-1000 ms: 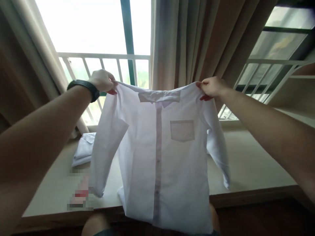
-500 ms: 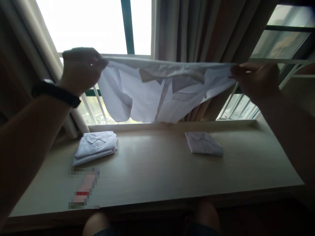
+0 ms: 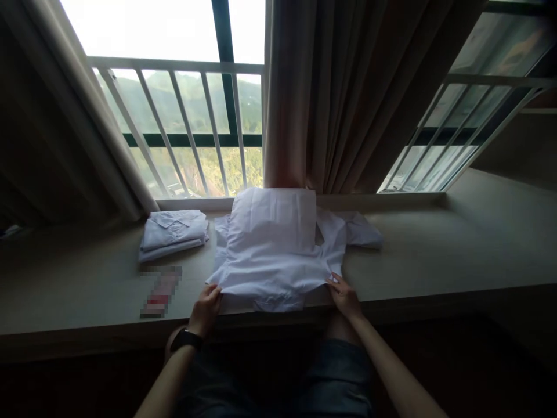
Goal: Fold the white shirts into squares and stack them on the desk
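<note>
The white collared shirt [image 3: 272,261] is lying on the window ledge [image 3: 435,255], stretching longways from the back edge to the front edge, its collar [image 3: 278,302] pointing frontward. The left hand [image 3: 206,309] and right hand [image 3: 344,296] are pinching its shoulders [image 3: 226,283]. A pink-red strip [image 3: 161,292] near the front left edge is looking too blurry to read. The shirt is no longer hanging in the air.

From the bottom edge, the left forearm [image 3: 170,380] slants up rightward and the right forearm [image 3: 394,368] up leftward. Left of lower centre, the left hand [image 3: 206,310] is pinching; slightly higher, right of centre, the right hand [image 3: 346,296] pinches too.
</note>
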Tool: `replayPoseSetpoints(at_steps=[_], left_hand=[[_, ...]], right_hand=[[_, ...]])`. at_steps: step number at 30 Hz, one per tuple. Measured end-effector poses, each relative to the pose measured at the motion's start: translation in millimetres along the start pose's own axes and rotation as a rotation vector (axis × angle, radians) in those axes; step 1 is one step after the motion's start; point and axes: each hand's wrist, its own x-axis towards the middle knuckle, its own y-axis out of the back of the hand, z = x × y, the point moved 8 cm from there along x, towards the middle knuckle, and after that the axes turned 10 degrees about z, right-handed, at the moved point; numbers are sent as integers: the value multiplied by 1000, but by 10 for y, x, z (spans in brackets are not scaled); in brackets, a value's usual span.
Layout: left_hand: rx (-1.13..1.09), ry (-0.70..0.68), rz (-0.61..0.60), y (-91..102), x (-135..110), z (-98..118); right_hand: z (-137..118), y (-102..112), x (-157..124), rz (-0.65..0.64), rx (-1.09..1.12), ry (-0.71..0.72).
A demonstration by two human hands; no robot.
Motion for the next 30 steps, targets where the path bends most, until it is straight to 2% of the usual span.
replayPoseSetpoints(at_steps=[3, 8, 11, 14, 18, 21, 24, 27, 29, 30], left_hand=[[19, -23, -5, -80, -165, -118], [2, -95, 100, 104, -333, -118], [3, -113, 133, 166, -477, -146], [8, -72, 84, 123, -591, -236], [-32, 53, -11, 59, -636, -347], [-153, 226, 16, 111, -614, -400], [-465, 605, 110, 110, -652, -555], [-935, 1037, 307, -3, -750, -696], [-1138, 1220, 388, -79, -757, -712], [-1186, 1276, 382, -105, -735, -700]], right_hand=[[242, -182, -220, -16, -73, 17], [339, -177, -526, 57, -145, 132], [374, -163, -712, 77, -185, 143], [394, -178, -830, 44, -195, 121], [360, -186, -844, -13, -178, 74], [345, -157, -796, -44, -98, -6], [403, -84, -728, -3, 79, -169], [571, -9, -674, 155, 266, -442], [671, -13, -659, 274, 382, -602], [704, -30, -653, 327, 432, -657]])
